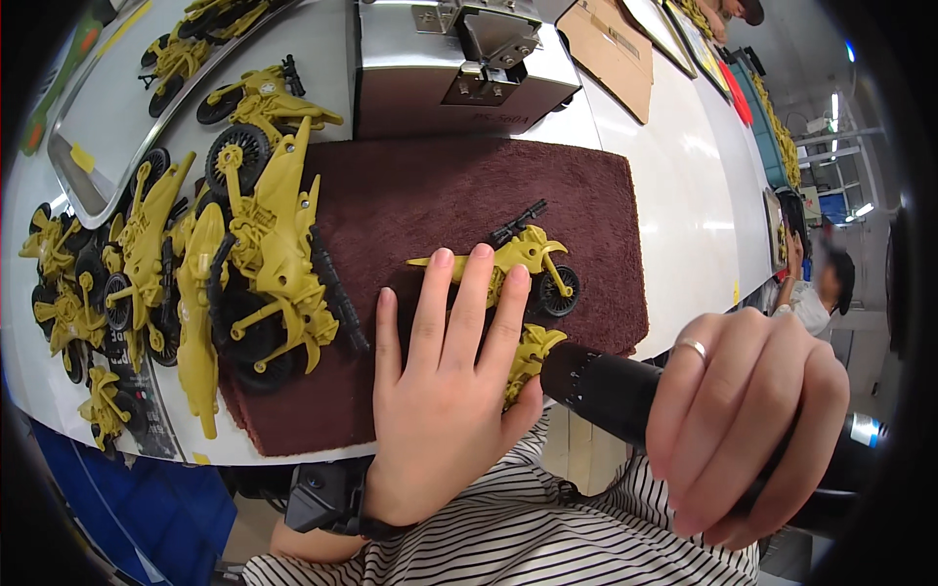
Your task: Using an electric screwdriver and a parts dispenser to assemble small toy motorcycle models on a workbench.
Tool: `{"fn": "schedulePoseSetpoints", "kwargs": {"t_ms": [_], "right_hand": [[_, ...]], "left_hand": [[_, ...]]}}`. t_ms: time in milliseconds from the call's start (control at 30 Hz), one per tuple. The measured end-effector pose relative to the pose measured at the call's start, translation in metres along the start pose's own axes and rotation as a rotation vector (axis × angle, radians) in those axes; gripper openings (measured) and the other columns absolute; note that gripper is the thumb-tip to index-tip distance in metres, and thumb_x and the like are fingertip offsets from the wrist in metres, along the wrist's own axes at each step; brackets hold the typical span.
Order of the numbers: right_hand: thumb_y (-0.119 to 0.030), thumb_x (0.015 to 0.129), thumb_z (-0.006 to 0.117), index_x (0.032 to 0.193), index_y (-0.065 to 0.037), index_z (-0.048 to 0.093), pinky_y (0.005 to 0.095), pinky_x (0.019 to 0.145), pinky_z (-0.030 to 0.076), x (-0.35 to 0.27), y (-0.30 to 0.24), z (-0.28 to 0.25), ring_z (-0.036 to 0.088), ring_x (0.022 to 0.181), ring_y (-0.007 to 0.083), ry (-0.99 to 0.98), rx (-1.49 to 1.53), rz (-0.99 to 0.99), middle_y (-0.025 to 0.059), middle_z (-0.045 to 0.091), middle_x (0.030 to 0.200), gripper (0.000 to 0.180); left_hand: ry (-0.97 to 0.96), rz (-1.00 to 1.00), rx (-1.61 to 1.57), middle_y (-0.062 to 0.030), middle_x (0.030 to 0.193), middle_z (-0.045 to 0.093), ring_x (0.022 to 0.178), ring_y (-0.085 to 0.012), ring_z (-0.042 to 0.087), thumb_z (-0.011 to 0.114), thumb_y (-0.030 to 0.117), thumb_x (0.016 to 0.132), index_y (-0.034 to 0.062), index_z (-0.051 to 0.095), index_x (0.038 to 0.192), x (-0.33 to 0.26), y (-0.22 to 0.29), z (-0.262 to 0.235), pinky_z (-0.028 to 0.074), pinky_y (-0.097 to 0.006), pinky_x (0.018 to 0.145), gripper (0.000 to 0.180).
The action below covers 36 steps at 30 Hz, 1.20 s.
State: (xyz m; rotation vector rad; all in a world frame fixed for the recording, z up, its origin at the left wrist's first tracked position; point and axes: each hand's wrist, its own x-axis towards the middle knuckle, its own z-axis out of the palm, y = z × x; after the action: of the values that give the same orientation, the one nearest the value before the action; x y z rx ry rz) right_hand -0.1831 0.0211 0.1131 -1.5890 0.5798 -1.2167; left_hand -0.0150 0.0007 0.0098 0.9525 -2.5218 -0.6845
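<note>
My left hand [454, 400] lies flat with fingers spread over a yellow toy motorcycle [528, 256] with black wheels. The toy rests on a dark brown towel [586, 181], partly hidden by my fingers. Another yellow piece [532, 356] shows beside my left thumb; I cannot tell whether it belongs to the same toy. My right hand [747, 420] is wrapped round a black electric screwdriver [606, 396], held tilted. The tool's front end is close to the yellow piece, and its bit is hidden.
Several yellow toy motorcycles [278, 259] are heaped at the left, overlapping the towel. Behind them stands a metal tray [93, 210]. A metal box with latches [449, 103] sits at the back, beside brown cardboard [611, 54]. Another person [811, 298] is at the far right.
</note>
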Motion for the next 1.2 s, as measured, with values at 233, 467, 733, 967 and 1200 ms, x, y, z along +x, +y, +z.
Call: {"fn": "schedulePoseSetpoints", "kwargs": {"t_ms": [233, 467, 733, 967, 1200], "right_hand": [[0.005, 0.066, 0.078, 0.081, -0.007, 0.059, 0.0244, 0.056, 0.055, -0.006, 0.007, 0.004, 0.064, 0.054, 0.0148, 0.109, -0.006, 0.007, 0.0099, 0.066, 0.068, 0.027], [0.001, 0.07, 0.075, 0.085, -0.011, 0.053, 0.0233, 0.055, 0.053, -0.007, 0.003, 0.001, 0.063, 0.056, 0.0131, 0.202, -0.112, 0.032, 0.0062, 0.064, 0.066, 0.03], [0.003, 0.069, 0.075, 0.091, -0.01, 0.053, 0.0244, 0.055, 0.054, -0.005, 0.012, 0.008, 0.064, 0.059, 0.015, 0.302, -0.021, -0.025, 0.0051, 0.062, 0.069, 0.034], [0.004, 0.062, 0.08, 0.09, -0.006, 0.058, 0.0302, 0.06, 0.059, -0.027, 0.001, 0.001, 0.066, 0.062, 0.021, 0.204, 0.015, -0.101, 0.0086, 0.062, 0.087, 0.036], [0.001, 0.066, 0.078, 0.089, -0.006, 0.053, 0.0275, 0.058, 0.056, -0.035, 0.01, 0.026, 0.063, 0.058, 0.0159, 0.44, -0.124, -0.266, 0.0049, 0.058, 0.081, 0.035]], "left_hand": [[-0.002, -0.013, -0.009, -0.0101, 0.139, 0.041, 0.131, -0.0294, 0.036, 0.064, 0.034, 0.069, 0.0121, 0.047, 0.134, -0.001, -0.001, 0.002, 0.03, -0.055, 0.103, 0.071], [0.02, -0.023, -0.016, -0.0088, 0.139, 0.041, 0.131, -0.0283, 0.036, 0.064, 0.033, 0.069, 0.0127, 0.048, 0.133, -0.001, 0.0, 0.001, 0.028, -0.053, 0.105, 0.07], [0.02, -0.032, -0.033, -0.008, 0.139, 0.042, 0.13, -0.0272, 0.037, 0.064, 0.035, 0.068, 0.0134, 0.049, 0.133, 0.0, 0.0, 0.004, 0.03, -0.053, 0.104, 0.07], [0.007, -0.026, -0.075, -0.0124, 0.137, 0.041, 0.129, -0.0347, 0.035, 0.072, 0.026, 0.055, 0.0121, 0.05, 0.132, -0.001, -0.002, 0.002, 0.031, -0.058, 0.101, 0.081], [0.024, 0.002, -0.052, -0.0122, 0.137, 0.041, 0.129, -0.0354, 0.035, 0.073, 0.025, 0.056, 0.0114, 0.05, 0.131, 0.002, 0.001, 0.006, 0.03, -0.056, 0.102, 0.079]]}}
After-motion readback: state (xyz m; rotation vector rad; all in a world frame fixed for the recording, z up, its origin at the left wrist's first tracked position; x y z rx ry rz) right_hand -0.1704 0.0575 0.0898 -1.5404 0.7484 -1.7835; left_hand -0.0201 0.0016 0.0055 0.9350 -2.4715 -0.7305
